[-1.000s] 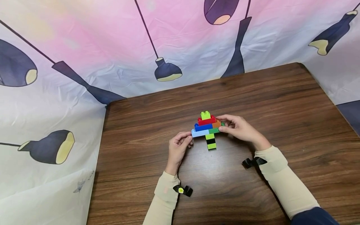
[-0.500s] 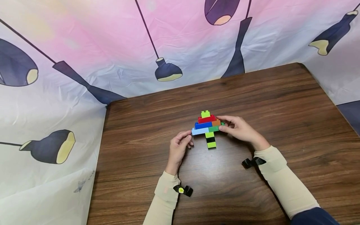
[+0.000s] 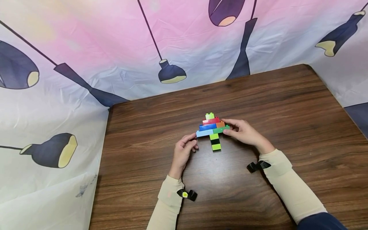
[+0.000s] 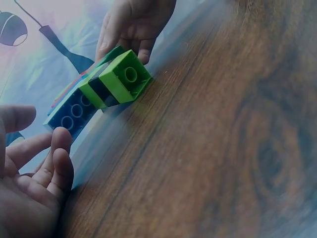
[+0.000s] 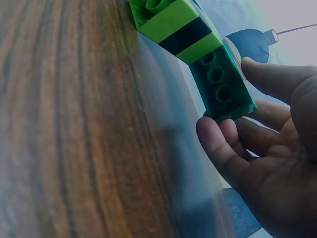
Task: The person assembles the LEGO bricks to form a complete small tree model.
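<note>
A stacked toy-brick model (image 3: 211,124) is at mid-table, stepped like a tree: lime top, red, blue and orange, then light blue and green, over a lime and black trunk. It leans back, and the wrist views show hollow undersides. My right hand (image 3: 244,132) grips the right end of the green brick (image 5: 223,89), thumb in front and fingers behind and underneath. Fingertips of my left hand (image 3: 182,151) touch the left end of the light blue brick (image 3: 204,133), while its thumb (image 4: 20,118) stands apart from the brick.
A brown wooden table (image 3: 149,159) spreads around the model. Behind it hangs a cloth backdrop (image 3: 115,48) printed with lamps. Black wrist cameras (image 3: 188,194) sit on both beige sleeves (image 3: 293,185).
The model has tipped slightly backward, so its stud tops show less and its front faces more. Both hands have barely shifted.
</note>
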`<action>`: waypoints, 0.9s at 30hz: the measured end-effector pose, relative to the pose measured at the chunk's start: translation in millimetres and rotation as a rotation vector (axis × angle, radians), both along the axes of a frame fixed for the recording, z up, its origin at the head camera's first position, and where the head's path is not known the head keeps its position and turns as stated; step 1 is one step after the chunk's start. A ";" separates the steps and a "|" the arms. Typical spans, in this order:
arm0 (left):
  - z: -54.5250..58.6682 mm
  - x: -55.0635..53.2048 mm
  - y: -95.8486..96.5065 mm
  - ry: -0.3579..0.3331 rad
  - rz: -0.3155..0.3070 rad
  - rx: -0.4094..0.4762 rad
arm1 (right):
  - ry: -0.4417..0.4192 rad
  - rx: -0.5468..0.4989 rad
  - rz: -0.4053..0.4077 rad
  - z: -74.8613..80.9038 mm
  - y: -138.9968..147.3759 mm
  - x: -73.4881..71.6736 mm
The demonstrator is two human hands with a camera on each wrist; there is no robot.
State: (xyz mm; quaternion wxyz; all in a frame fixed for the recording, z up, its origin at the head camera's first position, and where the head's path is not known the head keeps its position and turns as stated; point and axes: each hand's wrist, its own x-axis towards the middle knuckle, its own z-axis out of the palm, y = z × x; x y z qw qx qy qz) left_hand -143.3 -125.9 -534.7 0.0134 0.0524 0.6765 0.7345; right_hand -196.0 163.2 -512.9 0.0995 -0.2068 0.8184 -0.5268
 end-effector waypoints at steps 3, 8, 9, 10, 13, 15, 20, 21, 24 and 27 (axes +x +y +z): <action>0.0 -0.3 0.1 -0.014 -0.005 -0.009 | -0.003 0.005 -0.004 -0.6 0.1 0.2; 0.6 -0.8 0.5 -0.032 -0.012 -0.019 | -0.006 0.014 0.000 -1.2 0.7 -0.7; 0.8 -0.9 0.6 -0.033 -0.013 -0.022 | -0.008 0.018 0.003 -1.4 0.9 -1.0; 1.0 -0.8 0.6 -0.034 -0.012 -0.024 | -0.011 0.027 0.004 -1.4 0.9 -1.1; 1.7 -0.7 0.6 -0.038 -0.010 -0.040 | -0.035 0.059 0.010 -2.3 1.1 -1.3; 1.7 -0.9 0.4 -0.040 -0.009 -0.054 | -0.052 0.083 0.014 -2.9 0.8 -1.2; 1.1 -0.9 0.1 -0.050 -0.011 -0.079 | -0.062 0.094 0.028 -4.1 -0.3 -1.5; 0.9 -0.9 0.1 -0.054 -0.010 -0.080 | -0.060 0.093 0.030 -4.2 -0.4 -1.6; 0.8 -1.3 0.2 -0.066 -0.009 -0.080 | -0.062 0.093 0.039 -4.7 0.0 -1.5; 1.6 -1.9 0.3 -0.074 -0.011 -0.088 | -0.069 0.097 0.047 -5.7 0.9 -1.7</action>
